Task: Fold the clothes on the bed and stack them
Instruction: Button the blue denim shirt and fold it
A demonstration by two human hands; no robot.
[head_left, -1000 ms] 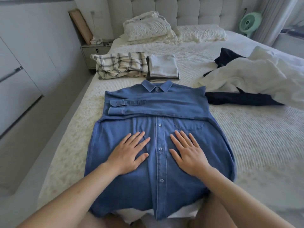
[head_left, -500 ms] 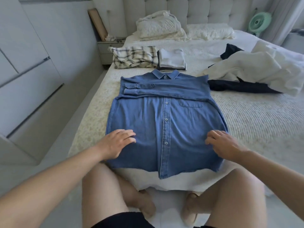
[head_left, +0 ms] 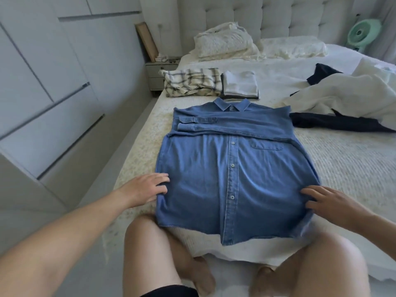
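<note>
On the bed (head_left: 342, 168), left hand (head_left: 147, 187) and right hand (head_left: 330, 200), fingers loosely spread, at the denim shirt (head_left: 231, 179) side edges.

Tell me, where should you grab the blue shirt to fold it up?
Probably by its two bottom corners, one from each side. The denim shirt lies flat, sleeves already folded across the chest, and the left hand and right hand sit at its side edges near the hem.

text: none legible | labels: none | brands: none; numbers: none
</note>
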